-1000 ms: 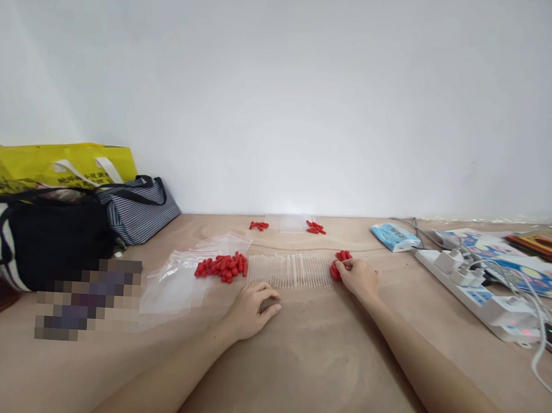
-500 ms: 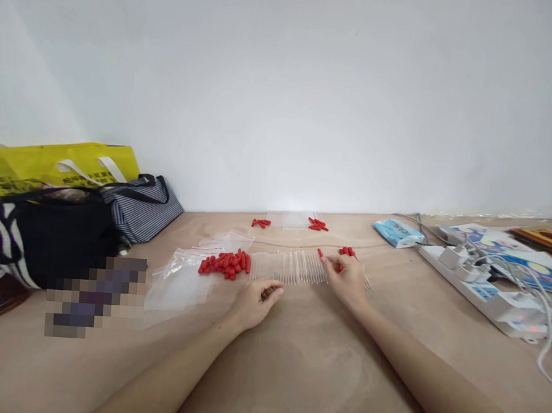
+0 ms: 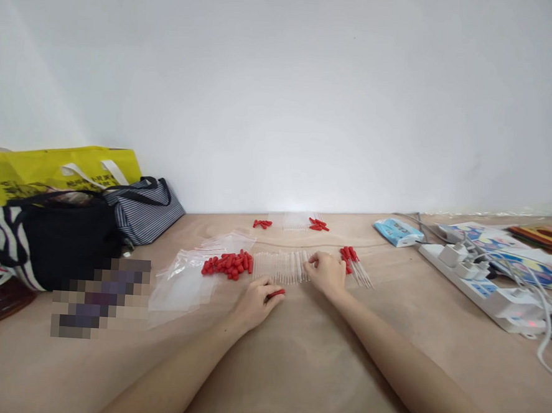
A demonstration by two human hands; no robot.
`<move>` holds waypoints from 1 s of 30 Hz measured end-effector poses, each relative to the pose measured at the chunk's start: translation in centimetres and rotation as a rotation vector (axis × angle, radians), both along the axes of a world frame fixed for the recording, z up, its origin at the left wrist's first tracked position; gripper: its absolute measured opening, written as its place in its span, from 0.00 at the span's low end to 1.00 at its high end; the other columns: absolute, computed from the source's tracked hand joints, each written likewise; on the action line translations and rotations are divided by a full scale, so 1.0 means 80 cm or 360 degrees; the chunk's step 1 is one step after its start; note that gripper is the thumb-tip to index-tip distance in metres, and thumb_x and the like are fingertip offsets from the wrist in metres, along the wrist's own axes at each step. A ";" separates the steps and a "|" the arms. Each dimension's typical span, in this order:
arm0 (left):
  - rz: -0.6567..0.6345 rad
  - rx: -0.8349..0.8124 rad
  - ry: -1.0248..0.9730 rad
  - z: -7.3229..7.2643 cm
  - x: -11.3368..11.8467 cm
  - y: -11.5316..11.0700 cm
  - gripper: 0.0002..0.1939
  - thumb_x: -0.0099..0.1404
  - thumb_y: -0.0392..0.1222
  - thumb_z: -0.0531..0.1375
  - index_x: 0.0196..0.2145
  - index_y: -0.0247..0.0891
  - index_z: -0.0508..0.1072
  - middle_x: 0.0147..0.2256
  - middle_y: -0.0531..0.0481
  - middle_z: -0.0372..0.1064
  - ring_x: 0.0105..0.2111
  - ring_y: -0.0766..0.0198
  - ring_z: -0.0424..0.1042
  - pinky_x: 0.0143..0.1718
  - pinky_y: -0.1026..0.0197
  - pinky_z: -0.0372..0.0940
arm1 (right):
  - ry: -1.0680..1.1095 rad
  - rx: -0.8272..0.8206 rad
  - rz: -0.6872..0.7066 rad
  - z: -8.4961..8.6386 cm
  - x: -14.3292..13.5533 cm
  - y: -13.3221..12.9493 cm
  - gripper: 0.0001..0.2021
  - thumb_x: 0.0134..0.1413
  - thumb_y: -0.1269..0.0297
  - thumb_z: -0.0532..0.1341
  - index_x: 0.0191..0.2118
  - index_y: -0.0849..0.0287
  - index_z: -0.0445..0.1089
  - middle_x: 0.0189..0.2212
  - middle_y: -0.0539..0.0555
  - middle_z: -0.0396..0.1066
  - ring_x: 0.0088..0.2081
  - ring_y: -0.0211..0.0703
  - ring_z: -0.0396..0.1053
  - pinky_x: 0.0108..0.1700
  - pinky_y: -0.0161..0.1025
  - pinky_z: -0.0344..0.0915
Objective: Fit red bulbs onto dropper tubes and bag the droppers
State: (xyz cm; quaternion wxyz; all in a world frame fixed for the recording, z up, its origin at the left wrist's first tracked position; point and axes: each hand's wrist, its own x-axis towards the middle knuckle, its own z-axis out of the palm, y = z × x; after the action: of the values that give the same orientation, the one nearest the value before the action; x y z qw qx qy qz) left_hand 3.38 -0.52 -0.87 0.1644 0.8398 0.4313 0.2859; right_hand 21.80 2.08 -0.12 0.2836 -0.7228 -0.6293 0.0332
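My left hand (image 3: 255, 305) is closed on a small red piece (image 3: 276, 293) between thumb and fingers, just in front of the row of thin clear sticks (image 3: 279, 267). At the right end of that row, my right hand (image 3: 325, 273) is pinched; what lies between its fingertips is too small to make out. A pile of red pieces (image 3: 229, 264) sits left of the row. To the right of my right hand, red-topped sticks (image 3: 359, 269) lie slanted on the table, partly behind the hand.
Clear plastic bags (image 3: 181, 291) lie at the left, beyond them a black bag (image 3: 68, 237) and a striped bag (image 3: 145, 211). Two small red groups (image 3: 319, 225) lie near the wall. A blue packet (image 3: 398, 233) and a white power strip (image 3: 486, 291) with cables are at the right.
My right hand has moved left from the red-topped sticks to the row, uncovering more of them. The red piece it held is out of its grasp. A red piece now shows in my left hand.
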 end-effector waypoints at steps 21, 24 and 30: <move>0.0128 -0.0078 -0.0140 -0.008 -0.003 0.005 0.07 0.61 0.39 0.51 0.33 0.37 0.68 0.31 0.50 0.70 0.32 0.63 0.69 0.33 0.62 0.62 | -0.0229 -0.0397 0.0008 0.012 -0.013 0.038 0.12 0.51 0.66 0.50 0.32 0.66 0.69 0.34 0.67 0.70 0.40 0.57 0.66 0.41 0.51 0.52; 0.0119 -0.0073 -0.0174 -0.007 -0.003 0.006 0.09 0.62 0.38 0.50 0.37 0.37 0.69 0.35 0.49 0.71 0.35 0.62 0.69 0.36 0.62 0.62 | -0.0162 -0.0265 0.0177 0.011 0.002 0.022 0.14 0.56 0.64 0.46 0.38 0.64 0.65 0.35 0.62 0.70 0.38 0.49 0.66 0.38 0.44 0.56; 0.0040 -0.0016 -0.0088 -0.002 -0.002 0.003 0.12 0.63 0.40 0.49 0.34 0.38 0.71 0.34 0.49 0.72 0.35 0.62 0.69 0.37 0.61 0.62 | 0.0113 0.0507 0.0962 -0.030 0.036 -0.036 0.12 0.57 0.66 0.46 0.41 0.61 0.64 0.33 0.57 0.68 0.34 0.42 0.65 0.37 0.39 0.57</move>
State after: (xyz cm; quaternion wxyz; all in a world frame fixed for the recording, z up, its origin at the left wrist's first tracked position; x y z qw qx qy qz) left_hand 3.23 -0.27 -1.01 0.1769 0.8252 0.4386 0.3088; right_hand 24.70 -0.83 -2.51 0.3921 -0.4487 -0.8020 0.0421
